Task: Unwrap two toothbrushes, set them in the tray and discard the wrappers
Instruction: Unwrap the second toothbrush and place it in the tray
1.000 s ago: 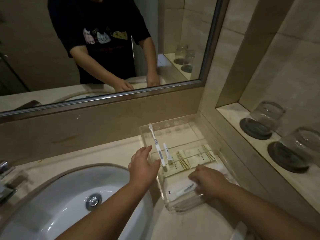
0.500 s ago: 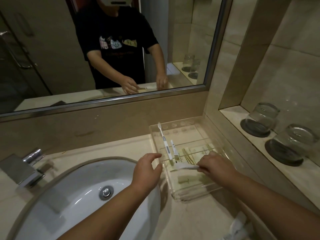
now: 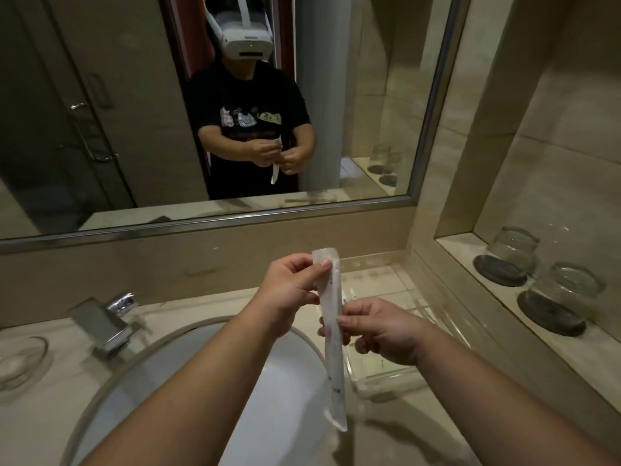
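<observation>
A long white wrapped toothbrush (image 3: 333,348) hangs upright above the basin's right side. My left hand (image 3: 291,290) pinches the wrapper near its top end. My right hand (image 3: 379,331) grips it lower down, at about the middle. Behind my hands the clear plastic tray (image 3: 379,381) lies on the counter to the right of the basin. My right hand and the wrapper hide most of what lies in the tray; only a thin white tip (image 3: 350,294) shows above my right hand.
A white basin (image 3: 188,391) sits below my arms, with a chrome tap (image 3: 104,324) at its left and a glass dish (image 3: 20,361) at the far left. Two upturned glasses (image 3: 510,253) (image 3: 564,294) stand on dark coasters in the wall niche. A mirror (image 3: 369,95) spans the wall.
My right hand lifted a wrapped toothbrush out of the tray, and my left hand came up and took its top end. The view tilted upward.
</observation>
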### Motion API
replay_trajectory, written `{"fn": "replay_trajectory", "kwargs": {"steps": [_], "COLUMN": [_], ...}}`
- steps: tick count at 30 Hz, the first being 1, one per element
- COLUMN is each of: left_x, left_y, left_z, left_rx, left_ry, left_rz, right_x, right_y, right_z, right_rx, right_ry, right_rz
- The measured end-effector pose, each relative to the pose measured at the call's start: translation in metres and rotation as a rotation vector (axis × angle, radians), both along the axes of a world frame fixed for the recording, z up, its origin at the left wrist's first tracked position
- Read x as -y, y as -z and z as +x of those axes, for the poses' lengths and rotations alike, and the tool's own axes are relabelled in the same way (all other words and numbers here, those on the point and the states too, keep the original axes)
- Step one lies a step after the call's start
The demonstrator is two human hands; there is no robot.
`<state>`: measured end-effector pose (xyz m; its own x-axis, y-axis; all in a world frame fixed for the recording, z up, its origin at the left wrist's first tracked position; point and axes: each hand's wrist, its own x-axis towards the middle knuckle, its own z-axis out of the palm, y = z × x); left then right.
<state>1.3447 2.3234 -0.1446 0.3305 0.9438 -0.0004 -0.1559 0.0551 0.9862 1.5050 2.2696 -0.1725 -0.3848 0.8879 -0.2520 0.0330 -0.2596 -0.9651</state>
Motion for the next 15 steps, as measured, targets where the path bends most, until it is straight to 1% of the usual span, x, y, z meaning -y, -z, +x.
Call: {"fn": "replay_trajectory", "kwargs": {"steps": [2,4,6,8,11,13,15], "left_x": [0.004,0.007,0.008,0.008,0.009,0.011,0.013], "left_y": [0.001,0.002,0.002,-0.002,-0.011,-0.016,-0.020], "left_z": [-0.006,-0.012,-0.017,-0.021,-0.022,-0.022,-0.024], "left_rx": [-0.034,-0.059,-0.082,-0.104,-0.130,-0.135,-0.123], "left_ry": [-0.073,-0.124,-0.148,-0.164,-0.166,-0.147,-0.117], "left_rz": [-0.005,-0.026,-0.035,-0.018,0.030,0.047,0.040], "right_x": [0.001,0.000,-0.005,-0.010,-0.015,-0.017,-0.017], "right_y": [0.007,0.006,-0.006,-0.024,-0.047,-0.056,-0.059], "right_z": [-0.009,-0.017,-0.020,-0.022,-0.029,-0.033,-0.035], "right_rx": [-0.046,-0.090,-0.066,0.025,0.142,0.124,0.048], "right_ry": [0.046,0.200,0.398,0.492,0.488,0.468,0.460], "right_rz": [-0.034,-0.045,0.024,0.149,0.298,0.312,0.263]}}
